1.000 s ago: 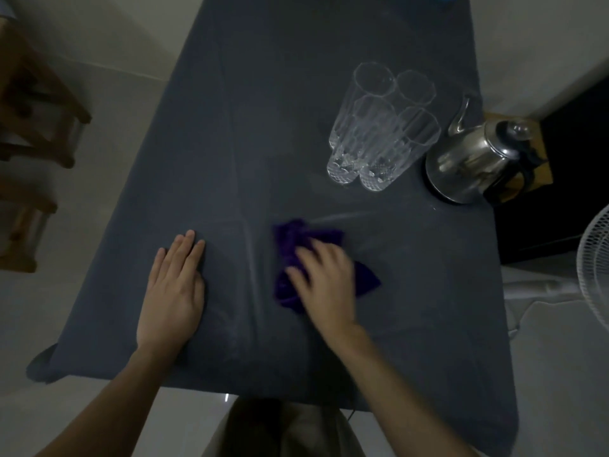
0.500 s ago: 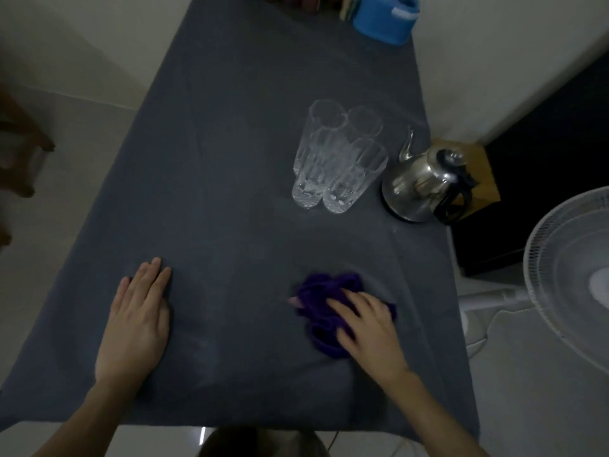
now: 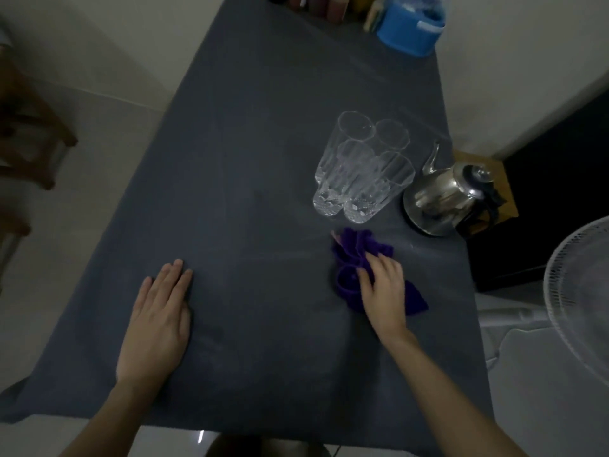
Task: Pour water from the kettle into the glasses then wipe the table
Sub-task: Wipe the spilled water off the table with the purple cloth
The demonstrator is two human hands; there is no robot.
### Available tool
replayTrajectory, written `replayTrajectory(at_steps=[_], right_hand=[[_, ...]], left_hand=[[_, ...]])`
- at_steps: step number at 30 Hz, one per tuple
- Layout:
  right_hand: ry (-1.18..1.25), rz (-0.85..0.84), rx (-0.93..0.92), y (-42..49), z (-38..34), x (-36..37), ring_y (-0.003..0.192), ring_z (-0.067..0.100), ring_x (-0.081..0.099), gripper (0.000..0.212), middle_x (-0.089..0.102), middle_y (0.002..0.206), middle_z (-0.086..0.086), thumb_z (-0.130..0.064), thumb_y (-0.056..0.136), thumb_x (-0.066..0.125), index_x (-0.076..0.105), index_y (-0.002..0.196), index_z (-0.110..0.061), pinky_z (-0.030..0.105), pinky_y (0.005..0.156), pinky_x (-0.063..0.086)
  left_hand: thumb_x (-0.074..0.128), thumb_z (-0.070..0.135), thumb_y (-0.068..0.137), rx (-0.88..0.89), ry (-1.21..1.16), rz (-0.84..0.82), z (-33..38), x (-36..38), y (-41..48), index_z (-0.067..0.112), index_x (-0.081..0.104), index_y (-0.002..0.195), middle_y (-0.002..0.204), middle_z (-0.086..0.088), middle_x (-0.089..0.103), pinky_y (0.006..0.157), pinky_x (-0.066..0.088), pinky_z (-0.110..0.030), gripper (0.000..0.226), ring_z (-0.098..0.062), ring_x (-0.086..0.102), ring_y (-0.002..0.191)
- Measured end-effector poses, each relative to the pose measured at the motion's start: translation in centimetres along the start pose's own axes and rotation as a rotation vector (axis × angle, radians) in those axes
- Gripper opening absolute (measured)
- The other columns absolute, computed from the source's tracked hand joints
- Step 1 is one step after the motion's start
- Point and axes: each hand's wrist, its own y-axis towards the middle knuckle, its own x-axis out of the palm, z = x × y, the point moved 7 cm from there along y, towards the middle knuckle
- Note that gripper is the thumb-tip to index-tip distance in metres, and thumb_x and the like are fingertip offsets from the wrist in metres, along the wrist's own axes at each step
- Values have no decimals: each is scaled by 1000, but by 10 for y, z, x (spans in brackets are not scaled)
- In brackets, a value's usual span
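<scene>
A table (image 3: 263, 159) covered with a dark grey cloth fills the view. My right hand (image 3: 384, 288) presses a crumpled purple cloth (image 3: 354, 255) onto the table, just in front of the glasses. Several tall ribbed clear glasses (image 3: 359, 173) stand bunched together right of centre. A shiny steel kettle (image 3: 441, 196) with a black handle sits beside them near the right edge. My left hand (image 3: 158, 321) lies flat on the table at the near left, fingers together, holding nothing.
A blue plastic container (image 3: 408, 28) and several small items stand at the table's far end. A white fan (image 3: 580, 291) is close on the right. A wooden chair (image 3: 29, 127) stands on the left. A dark cabinet (image 3: 553, 199) lies behind the kettle.
My right hand has slid the purple cloth from the middle of the table to the right and then up toward the glasses. The left hand stayed flat. The camera view tilted up.
</scene>
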Motion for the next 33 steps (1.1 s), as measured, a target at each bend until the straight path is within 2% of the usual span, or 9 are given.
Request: replayTrajectory(at_steps=[5,8,10,13,18,21,26,29,33], right_hand=[[41,-220,-498,-10,-106,45,105,38,59,34,65,118,18,-9,81,71,68,114,-4,46,95,47],[-50,-360,-733,-15,-104,43,112,33,58,42,63,125,13,-11,77,74,67,119,-13,41,95,45],[-114,-395,-724,-9,-78,30,111,32,59,49,63,127,11,-8,72,77,67,119,-16,41,91,47],[-230,-336,-568,11,-25,6,104,35,63,54,65,121,12,-4,66,79,68,117,-15,42,79,49],[-222,-49,116,28,84,-37,111,43,50,38,59,124,22,-12,88,63,59,126,-7,50,89,42],[-223,66,292,9,90,-33,109,46,48,33,57,123,26,-14,91,58,58,122,-3,54,85,43],[-187,57,199,-6,21,-6,97,46,53,27,60,115,25,-15,87,64,63,112,-4,50,75,45],[-133,-38,-14,-26,-52,20,91,42,57,27,63,109,22,-19,82,70,67,107,-7,47,71,47],[-7,-223,-387,-72,-139,58,99,33,56,40,62,117,14,-46,86,57,63,114,-18,41,78,46]], left_hand=[[27,22,95,-13,3,-19,3,-4,0,8,38,145,157,-9,30,123,8,-36,53,-21,25,146],[27,23,95,-10,2,-26,3,-4,0,8,38,145,157,-9,31,123,6,-35,53,-21,25,146],[26,23,95,-8,3,-25,3,-4,0,7,38,145,156,-10,31,123,7,-36,54,-22,25,146],[26,23,95,-6,-3,-16,4,-5,0,5,39,144,155,-11,33,123,8,-36,54,-24,27,145],[26,24,95,-12,-1,-15,4,-7,0,5,40,144,155,-12,33,123,3,-32,54,-24,28,145],[25,25,96,-17,-5,-15,4,-7,0,7,39,145,156,-10,32,123,1,-30,54,-22,26,145],[24,25,96,-14,-2,-13,4,-5,-1,8,38,145,156,-9,31,123,6,-34,54,-21,25,146],[25,24,96,-9,7,-13,4,-5,-1,8,38,145,156,-10,31,123,6,-35,54,-21,25,146],[25,24,94,-14,7,-24,4,-5,-1,6,39,145,156,-11,32,123,8,-37,55,-23,25,146]])
